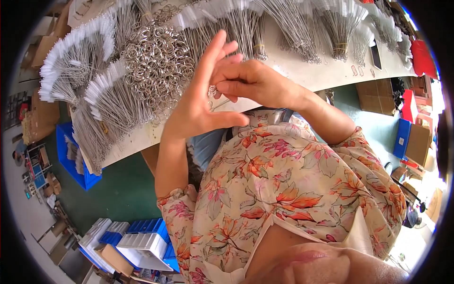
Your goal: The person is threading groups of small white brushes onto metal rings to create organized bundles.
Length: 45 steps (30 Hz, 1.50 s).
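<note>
Head view is showing the person's two hands raised together above the near edge of a pale worktable [302, 71]. Left hand [196, 102] is standing half open, palm turned right and fingers pointing up, its thumb lying across beneath the work. Right hand [250, 83] is closing its fingertips on a small metal ring [212, 91], which is sitting between the two hands with a thin wire stem beside it. Whether the left fingers are also pinching the ring cannot be told — the right hand is hiding that contact.

Judging by the pose, the step is going best with the ring pinched firmly at its edge and the left hand steadying from beneath, so the thin wire is not slipping or bending.

Far and left of the hands, a heap of loose metal rings [158, 66] is lying on the table. Bundles of thin wire brushes [75, 66] with white bristle tips are fanning out across the left and far sides. A blue crate [71, 156] is standing on the green floor at the left. The brush stems are crowding the near table edge — a sleeve could easily be snagging them.
</note>
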Motion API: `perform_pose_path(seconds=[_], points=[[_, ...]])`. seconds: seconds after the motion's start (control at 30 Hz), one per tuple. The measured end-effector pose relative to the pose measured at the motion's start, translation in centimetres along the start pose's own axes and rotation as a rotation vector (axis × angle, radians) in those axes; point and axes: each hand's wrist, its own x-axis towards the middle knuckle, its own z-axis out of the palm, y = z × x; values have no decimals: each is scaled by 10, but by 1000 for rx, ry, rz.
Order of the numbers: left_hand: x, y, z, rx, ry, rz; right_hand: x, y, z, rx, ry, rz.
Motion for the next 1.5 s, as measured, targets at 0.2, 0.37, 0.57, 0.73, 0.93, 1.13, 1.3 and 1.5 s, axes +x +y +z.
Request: perform_pose_path(seconds=[0.2, 0.37, 0.57, 0.73, 0.93, 1.13, 1.3, 1.5], points=[[-20, -8, -17, 408, 145, 159, -7, -13, -12, 275, -168, 363], [-27, -19, 11, 589, 92, 393, -27, -13, -21, 277, -267, 544], [-78, -48, -12, 764, 552, -406, -112, 47, -94, -1333, -56, 430], [-92, -69, -8, 902, 425, -309, -102, 61, -79, -948, 290, 276], [-75, -40, -6, -55, 537, -214, -22, 36, 25, -542, 118, -87], [-64, -11, -26, 199, 370, -74, -6, 29, 18, -311, 15, -72], [-58, -6, -34, 121, 278, -12, -4, -1, 6, 4, -145, 344], [-53, -3, -31, 135, 231, 42, -5, -3, 3, 135, -163, 444]])
